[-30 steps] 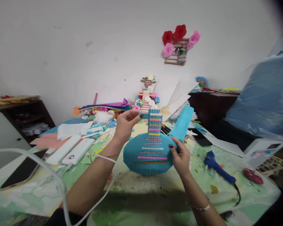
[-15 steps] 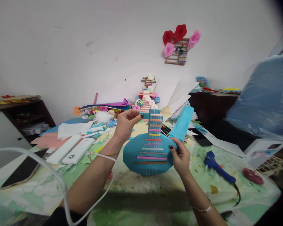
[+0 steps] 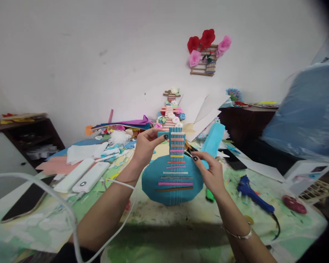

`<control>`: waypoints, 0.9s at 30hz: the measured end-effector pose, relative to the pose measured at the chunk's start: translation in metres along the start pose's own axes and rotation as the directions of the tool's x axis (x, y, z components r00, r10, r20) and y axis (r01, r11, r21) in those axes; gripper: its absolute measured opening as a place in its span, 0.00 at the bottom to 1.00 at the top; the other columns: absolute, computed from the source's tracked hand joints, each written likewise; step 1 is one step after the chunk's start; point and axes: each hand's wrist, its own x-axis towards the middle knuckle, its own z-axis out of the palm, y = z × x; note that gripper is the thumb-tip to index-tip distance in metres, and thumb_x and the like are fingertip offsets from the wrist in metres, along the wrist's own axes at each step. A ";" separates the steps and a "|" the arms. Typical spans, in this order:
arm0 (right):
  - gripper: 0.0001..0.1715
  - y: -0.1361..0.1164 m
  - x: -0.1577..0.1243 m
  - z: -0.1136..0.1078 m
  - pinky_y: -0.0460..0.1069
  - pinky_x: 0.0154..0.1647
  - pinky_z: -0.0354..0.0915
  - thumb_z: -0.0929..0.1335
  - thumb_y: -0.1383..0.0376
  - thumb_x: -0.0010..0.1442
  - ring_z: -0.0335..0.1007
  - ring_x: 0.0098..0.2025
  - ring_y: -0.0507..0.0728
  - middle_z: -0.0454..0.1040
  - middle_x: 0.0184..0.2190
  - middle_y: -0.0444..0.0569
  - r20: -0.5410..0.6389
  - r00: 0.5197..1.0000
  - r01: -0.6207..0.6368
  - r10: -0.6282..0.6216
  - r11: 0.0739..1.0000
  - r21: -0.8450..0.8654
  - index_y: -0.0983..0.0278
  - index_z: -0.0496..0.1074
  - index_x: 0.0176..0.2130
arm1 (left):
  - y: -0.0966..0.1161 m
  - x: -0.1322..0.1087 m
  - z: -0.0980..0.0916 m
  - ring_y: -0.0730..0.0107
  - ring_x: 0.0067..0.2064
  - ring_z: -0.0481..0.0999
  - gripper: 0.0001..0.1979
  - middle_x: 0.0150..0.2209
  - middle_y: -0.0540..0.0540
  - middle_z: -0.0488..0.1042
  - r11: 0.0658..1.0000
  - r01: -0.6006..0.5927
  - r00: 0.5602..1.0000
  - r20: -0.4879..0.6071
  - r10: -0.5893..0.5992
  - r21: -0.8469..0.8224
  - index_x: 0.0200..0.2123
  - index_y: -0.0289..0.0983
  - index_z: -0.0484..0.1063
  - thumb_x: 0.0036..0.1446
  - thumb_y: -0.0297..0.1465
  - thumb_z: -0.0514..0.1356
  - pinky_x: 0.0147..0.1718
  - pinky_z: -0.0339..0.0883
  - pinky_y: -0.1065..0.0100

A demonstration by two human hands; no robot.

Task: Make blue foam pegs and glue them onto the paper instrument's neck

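Observation:
A blue paper guitar (image 3: pixel 152 179) stands upright in front of me, with thin white strings down its neck (image 3: pixel 177 144) and several coloured sticks across it. My left hand (image 3: pixel 146 148) is closed, pinching a small blue strip (image 3: pixel 163 134) beside the top left of the neck. Whether that strip is joined to the neck I cannot tell. My right hand (image 3: pixel 212 171) has thumb and forefinger closed together at the upper right edge of the round body, the thumb in front. Its other fingers are partly hidden.
A blue glue gun (image 3: pixel 246 190), a dark red object (image 3: pixel 294 204) and a phone (image 3: pixel 233 159) lie to the right. Light blue paper (image 3: pixel 214 138) is behind my right hand. White power banks (image 3: pixel 91 177), a tablet (image 3: pixel 27 201) and a looping white cable (image 3: pixel 74 223) are at left.
My right hand has moved up and inward along the guitar's right edge, uncovering a green object below. The guitar has shifted slightly left. My left hand still pinches the blue strip.

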 end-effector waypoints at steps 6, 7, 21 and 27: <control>0.16 -0.020 0.033 0.023 0.52 0.42 0.68 0.66 0.57 0.59 0.74 0.40 0.58 0.78 0.40 0.50 0.037 0.990 -0.140 0.137 0.911 0.388 0.63 0.74 0.43 | 0.003 0.001 0.002 0.71 0.31 0.74 0.10 0.28 0.48 0.77 0.999 0.017 1.000 0.012 -0.018 0.040 0.32 0.34 0.77 0.43 0.31 0.69 0.35 0.68 0.68; 0.16 -0.022 0.036 0.027 0.52 0.41 0.69 0.66 0.57 0.58 0.74 0.39 0.58 0.78 0.40 0.51 0.041 0.986 -0.162 0.161 0.881 0.444 0.63 0.75 0.42 | 0.004 0.001 0.002 0.71 0.31 0.75 0.10 0.28 0.48 0.77 0.999 0.017 1.000 0.011 -0.017 0.040 0.31 0.35 0.77 0.43 0.30 0.69 0.35 0.69 0.68; 0.14 -0.031 0.039 0.042 0.53 0.37 0.71 0.70 0.60 0.53 0.76 0.35 0.59 0.80 0.35 0.47 -0.154 0.962 -0.138 0.223 0.891 0.432 0.64 0.79 0.39 | 0.008 0.001 0.002 0.69 0.29 0.75 0.10 0.26 0.47 0.78 0.999 0.032 0.999 -0.003 -0.032 0.039 0.28 0.34 0.78 0.39 0.30 0.70 0.33 0.69 0.67; 0.14 -0.029 0.038 0.042 0.54 0.39 0.70 0.71 0.62 0.52 0.76 0.35 0.60 0.80 0.35 0.47 -0.190 0.955 -0.131 0.227 0.901 0.414 0.63 0.79 0.39 | 0.011 -0.001 0.004 0.69 0.30 0.76 0.09 0.27 0.46 0.78 0.998 0.038 0.999 0.010 -0.038 0.045 0.29 0.34 0.78 0.40 0.29 0.70 0.34 0.69 0.67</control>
